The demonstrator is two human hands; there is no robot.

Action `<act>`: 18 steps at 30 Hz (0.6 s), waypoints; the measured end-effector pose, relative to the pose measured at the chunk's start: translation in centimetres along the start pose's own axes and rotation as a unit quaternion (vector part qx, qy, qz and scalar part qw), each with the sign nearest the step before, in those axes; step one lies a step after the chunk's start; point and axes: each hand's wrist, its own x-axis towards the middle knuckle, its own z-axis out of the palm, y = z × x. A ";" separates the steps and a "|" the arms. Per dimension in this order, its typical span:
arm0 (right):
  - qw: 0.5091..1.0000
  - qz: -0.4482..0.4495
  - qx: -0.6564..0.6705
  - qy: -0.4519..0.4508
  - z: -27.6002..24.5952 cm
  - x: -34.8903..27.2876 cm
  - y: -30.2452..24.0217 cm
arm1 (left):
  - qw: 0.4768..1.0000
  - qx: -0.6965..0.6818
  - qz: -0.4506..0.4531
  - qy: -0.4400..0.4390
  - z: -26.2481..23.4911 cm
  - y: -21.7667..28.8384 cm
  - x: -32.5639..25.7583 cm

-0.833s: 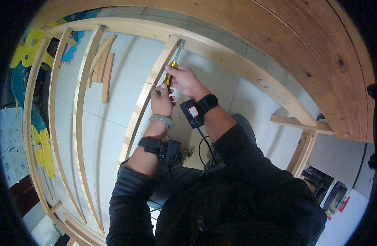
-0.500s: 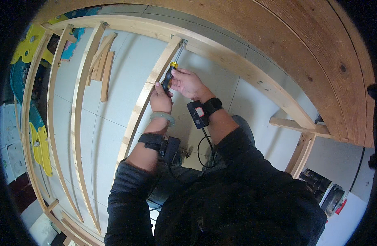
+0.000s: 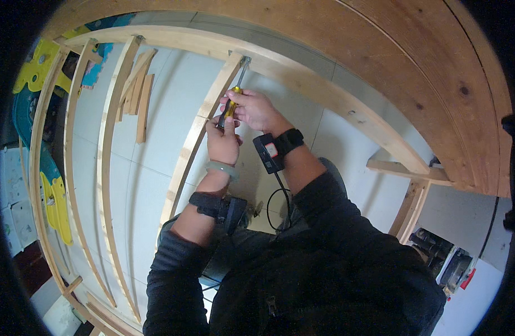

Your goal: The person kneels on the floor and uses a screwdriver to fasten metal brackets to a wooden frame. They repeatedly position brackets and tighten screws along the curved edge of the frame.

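Soft, moderate light leaves faint shadows on the pale floor [image 3: 154, 162] toward nine o'clock. Fisheye distortion bows the wooden frame [image 3: 191, 143]; the black jacket [image 3: 324, 274], toward five o'clock, loses detail.

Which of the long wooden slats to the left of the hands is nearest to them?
The slat beside the left hand, whose upper end the screwdriver points toward; the others stand farther left.

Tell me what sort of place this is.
Probably an indoor room used as a makeshift workshop: there's a tiled floor, a bare wooden frame and a screwdriver in use.
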 end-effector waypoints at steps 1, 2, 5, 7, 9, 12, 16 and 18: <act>1.000 -0.011 -0.023 0.007 0.1 0.1 0.1 | 0.999 0.046 0.023 0.002 -0.1 -0.2 -0.2; 0.998 -0.020 -0.050 0.034 0.1 0.2 0.2 | 0.993 0.108 0.048 0.024 -0.2 -0.3 -0.1; 0.996 -0.003 -0.069 0.048 -0.3 0.1 0.0 | 0.998 0.049 0.043 -0.006 -0.3 -0.6 0.4; 0.999 0.039 0.014 0.019 -0.9 -0.5 -0.2 | 0.996 0.021 -0.085 0.006 -0.7 -0.4 1.1; 0.999 0.031 0.016 -0.023 -1.3 -0.6 -0.1 | 0.987 -0.007 -0.158 0.001 -1.0 0.1 1.5; 1.000 0.008 0.012 -0.017 -1.1 -0.4 0.2 | 0.986 -0.054 -0.155 -0.019 -1.2 1.2 1.4; 0.996 0.008 0.065 -0.066 -0.4 -0.2 0.2 | 0.995 -0.035 -0.094 -0.010 -0.3 1.7 0.3; 0.995 0.012 0.073 -0.073 -0.3 -0.4 -0.1 | 0.996 -0.007 -0.084 -0.010 0.1 1.5 -0.3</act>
